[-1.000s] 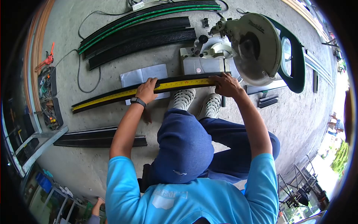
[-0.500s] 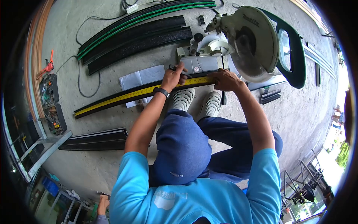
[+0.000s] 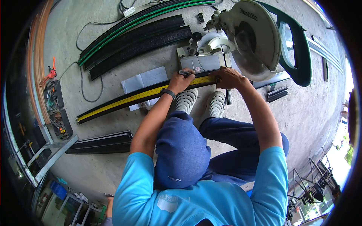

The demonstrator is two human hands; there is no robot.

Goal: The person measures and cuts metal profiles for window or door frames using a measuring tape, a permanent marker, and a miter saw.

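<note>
A yellow tape measure strip (image 3: 139,96) lies along a long dark metal profile (image 3: 98,116), which slants from the left up to the saw base (image 3: 205,63). My left hand (image 3: 180,81) rests at the profile, its fingers closed on a dark pen-like marker (image 3: 184,72) near the tape's edge. To the right, my right hand (image 3: 228,78) pinches the end of the tape and profile beside the saw's slot. The miter saw (image 3: 250,41), with a clear guard and green handle, stands just beyond my hands. White sheets of paper (image 3: 145,80) lie partly under the profile.
Black profiles (image 3: 141,47) and green-striped strips lie at the upper left, with a cable beside them. Two tool trays (image 3: 60,124) sit at the left. Short black pieces (image 3: 278,94) lie right of the saw. Another person's foot (image 3: 109,207) shows at the lower left.
My left hand has shifted slightly right along the tape, and the marker now lies lower, nearly flat across the profile's edge. My right hand stays at the tape's end. The view has shifted slightly.
</note>
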